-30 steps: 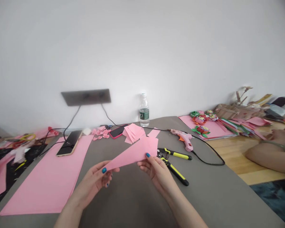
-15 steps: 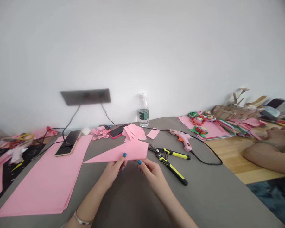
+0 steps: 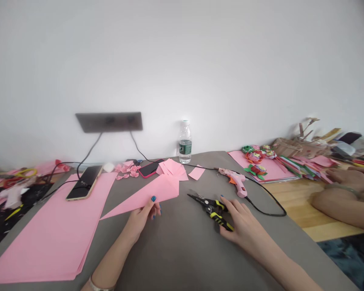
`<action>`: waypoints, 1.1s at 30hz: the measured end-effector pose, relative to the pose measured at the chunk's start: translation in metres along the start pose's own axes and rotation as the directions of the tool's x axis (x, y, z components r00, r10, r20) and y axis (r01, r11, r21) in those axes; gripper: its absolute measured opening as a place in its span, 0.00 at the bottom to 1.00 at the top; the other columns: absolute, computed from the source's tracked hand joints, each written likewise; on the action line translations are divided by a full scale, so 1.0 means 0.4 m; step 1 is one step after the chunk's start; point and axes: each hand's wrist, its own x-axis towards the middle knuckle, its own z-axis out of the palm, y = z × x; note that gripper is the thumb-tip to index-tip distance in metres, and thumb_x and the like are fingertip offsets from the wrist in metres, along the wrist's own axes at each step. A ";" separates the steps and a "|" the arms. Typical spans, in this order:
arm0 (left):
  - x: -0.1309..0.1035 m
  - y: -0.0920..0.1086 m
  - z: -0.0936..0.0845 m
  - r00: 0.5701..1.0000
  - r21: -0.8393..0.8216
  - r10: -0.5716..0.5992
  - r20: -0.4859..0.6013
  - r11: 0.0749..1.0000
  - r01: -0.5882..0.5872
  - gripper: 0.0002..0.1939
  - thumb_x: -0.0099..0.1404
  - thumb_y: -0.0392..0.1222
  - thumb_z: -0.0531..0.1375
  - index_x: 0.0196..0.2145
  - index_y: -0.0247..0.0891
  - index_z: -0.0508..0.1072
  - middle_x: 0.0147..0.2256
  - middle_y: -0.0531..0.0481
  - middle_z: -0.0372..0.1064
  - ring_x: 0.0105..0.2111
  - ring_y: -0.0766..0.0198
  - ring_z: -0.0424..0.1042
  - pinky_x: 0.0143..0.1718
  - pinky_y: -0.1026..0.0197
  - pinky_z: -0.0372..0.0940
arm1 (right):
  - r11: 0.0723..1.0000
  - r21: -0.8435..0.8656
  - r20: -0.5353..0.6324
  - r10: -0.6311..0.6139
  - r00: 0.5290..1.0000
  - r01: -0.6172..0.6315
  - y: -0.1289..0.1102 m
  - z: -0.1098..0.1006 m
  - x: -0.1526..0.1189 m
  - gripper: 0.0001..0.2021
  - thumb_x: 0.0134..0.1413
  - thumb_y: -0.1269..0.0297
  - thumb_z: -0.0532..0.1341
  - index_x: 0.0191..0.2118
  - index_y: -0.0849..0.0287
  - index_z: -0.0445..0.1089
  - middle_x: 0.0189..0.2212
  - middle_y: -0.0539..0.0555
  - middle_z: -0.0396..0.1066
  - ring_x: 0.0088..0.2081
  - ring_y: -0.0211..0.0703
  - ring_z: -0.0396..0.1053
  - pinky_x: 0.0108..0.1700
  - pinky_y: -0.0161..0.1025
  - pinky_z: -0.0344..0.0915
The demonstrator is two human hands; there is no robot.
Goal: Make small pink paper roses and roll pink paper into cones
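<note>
A folded pink paper (image 3: 148, 193) with a long point towards the left is pinched in my left hand (image 3: 144, 216), thumb on top and fingers beneath. My right hand (image 3: 241, 218) is wrapped round the black and yellow handles of the pliers (image 3: 210, 208), whose jaws point to the upper left. The pliers' handles are closer together than before, and their tips lie just right of the folded paper. Small pink paper pieces (image 3: 172, 167) lie behind the folded paper, and a single one (image 3: 197, 172) is beside them.
Large pink sheets (image 3: 51, 230) and a phone (image 3: 85, 182) lie left. A bottle (image 3: 185, 145) stands by the wall. A pink glue gun (image 3: 238, 184) with its cable, paper flowers (image 3: 255, 157) and another person's arm (image 3: 339, 206) are right.
My right hand has let go of the folded paper, moved right and closed round the pliers' handles. The paper, now in my left hand alone, has tilted and shifted slightly left.
</note>
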 end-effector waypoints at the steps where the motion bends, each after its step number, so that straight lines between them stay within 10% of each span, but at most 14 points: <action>1: 0.000 -0.001 0.000 1.000 -0.008 -0.005 0.003 1.000 0.005 0.26 0.56 0.65 0.63 0.26 0.36 0.74 0.24 0.47 0.73 0.23 0.65 0.64 0.26 0.62 0.59 | 0.999 0.029 -0.008 0.031 0.999 -0.031 -0.010 -0.013 -0.004 0.28 0.43 0.65 0.58 0.55 0.57 0.67 0.41 0.60 0.71 0.42 0.58 0.70 0.46 0.51 0.68; 6: -0.004 -0.006 0.001 1.000 -0.051 -0.018 0.017 0.999 0.019 0.27 0.58 0.65 0.61 0.31 0.34 0.78 0.32 0.40 0.80 0.29 0.58 0.71 0.30 0.59 0.66 | 0.833 0.396 0.226 0.320 0.920 -0.387 -0.086 -0.105 -0.031 0.19 0.44 0.56 0.57 0.44 0.54 0.69 0.36 0.56 0.74 0.38 0.55 0.72 0.40 0.47 0.69; 9: -0.006 -0.008 0.003 1.000 -0.052 0.003 0.018 0.999 -0.002 0.26 0.59 0.64 0.61 0.32 0.34 0.79 0.33 0.40 0.80 0.31 0.57 0.73 0.32 0.58 0.67 | 0.547 0.588 0.619 0.169 0.767 -0.596 -0.154 -0.144 -0.052 0.21 0.48 0.50 0.57 0.45 0.56 0.72 0.38 0.56 0.76 0.41 0.54 0.73 0.45 0.45 0.69; 13: -0.010 -0.009 0.005 1.000 -0.033 0.017 0.012 0.999 -0.016 0.26 0.59 0.65 0.60 0.30 0.35 0.79 0.33 0.41 0.80 0.31 0.57 0.72 0.31 0.59 0.67 | 0.521 0.571 0.746 -0.006 0.666 -0.635 -0.238 -0.131 -0.065 0.11 0.44 0.59 0.61 0.37 0.52 0.73 0.33 0.53 0.75 0.39 0.52 0.71 0.42 0.41 0.66; 33: -0.030 0.001 0.005 0.977 0.036 0.038 0.212 0.998 -0.046 0.26 0.65 0.63 0.55 0.28 0.37 0.78 0.30 0.45 0.79 0.28 0.61 0.69 0.31 0.61 0.64 | 0.501 0.612 0.707 0.001 0.707 -0.612 -0.268 -0.081 -0.030 0.07 0.48 0.66 0.56 0.35 0.57 0.65 0.36 0.50 0.66 0.38 0.43 0.62 0.40 0.35 0.61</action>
